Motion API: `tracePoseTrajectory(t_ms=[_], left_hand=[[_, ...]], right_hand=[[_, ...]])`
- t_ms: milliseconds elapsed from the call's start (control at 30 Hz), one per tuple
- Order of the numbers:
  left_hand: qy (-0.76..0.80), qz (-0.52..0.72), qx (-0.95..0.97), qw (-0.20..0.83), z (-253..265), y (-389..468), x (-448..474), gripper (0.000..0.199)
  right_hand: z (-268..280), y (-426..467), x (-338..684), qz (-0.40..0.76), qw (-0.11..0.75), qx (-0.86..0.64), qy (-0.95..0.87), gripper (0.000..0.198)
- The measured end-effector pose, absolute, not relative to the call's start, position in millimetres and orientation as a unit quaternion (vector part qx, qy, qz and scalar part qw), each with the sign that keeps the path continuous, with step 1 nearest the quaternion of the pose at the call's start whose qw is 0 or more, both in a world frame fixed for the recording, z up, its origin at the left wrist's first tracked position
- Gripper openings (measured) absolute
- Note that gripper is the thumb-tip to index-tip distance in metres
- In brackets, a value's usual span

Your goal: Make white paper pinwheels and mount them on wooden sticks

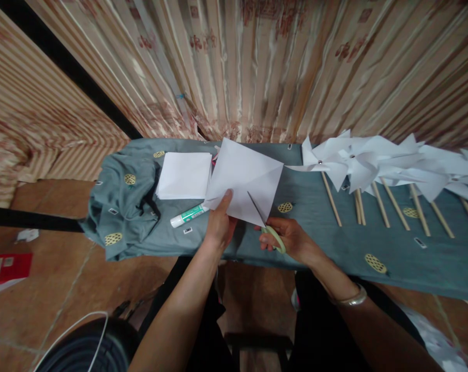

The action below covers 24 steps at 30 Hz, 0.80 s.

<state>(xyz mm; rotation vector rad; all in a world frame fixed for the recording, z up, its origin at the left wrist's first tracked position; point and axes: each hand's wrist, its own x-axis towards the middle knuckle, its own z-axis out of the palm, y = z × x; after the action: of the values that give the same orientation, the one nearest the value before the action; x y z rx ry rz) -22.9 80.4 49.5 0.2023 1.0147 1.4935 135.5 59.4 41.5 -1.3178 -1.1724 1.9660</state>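
My left hand pinches the lower left part of a square sheet of white paper, its thumb on top and its fingers underneath. Crease lines run over the sheet. In my right hand is a pair of scissors with pale green handles. One dark blade lies over the sheet, pointing up and left towards its middle; the other blade is hidden, apparently under the paper. A glue stick with a white and green body lies left of my left hand, below a stack of white paper sheets.
Several white paper pinwheels on wooden sticks lie along the right of the cloth-covered table. Bunched cloth covers the left end. A pleated curtain hangs behind. On the floor are a red packet and a round black object.
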Motion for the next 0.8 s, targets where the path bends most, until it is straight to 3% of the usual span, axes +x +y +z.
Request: tracePoseTrajectory(t_ms=[267,533,600,733,800], left_hand=[[0.434,0.646,0.083,0.622,49,78,-21,0.029],[0.448,0.709,0.026,0.544,63,96,-55,0.019],[0.45,0.71,0.04,0.54,63,95,-58,0.023],[0.473,0.654,0.107,0.581,54,86,-49,0.03],[0.489,0.618,0.143,0.599,46,82,-42,0.031]], right_hand=[[37,59,135,0.72,0.245,-0.486,-0.43,0.046],[43,56,151,0.738,0.159,-0.451,-0.476,0.056],[44,62,161,0.716,0.202,-0.45,-0.494,0.055],[46,77,180,0.587,0.403,-0.515,-0.477,0.058],[47,83,187,0.545,0.441,-0.538,-0.469,0.059]])
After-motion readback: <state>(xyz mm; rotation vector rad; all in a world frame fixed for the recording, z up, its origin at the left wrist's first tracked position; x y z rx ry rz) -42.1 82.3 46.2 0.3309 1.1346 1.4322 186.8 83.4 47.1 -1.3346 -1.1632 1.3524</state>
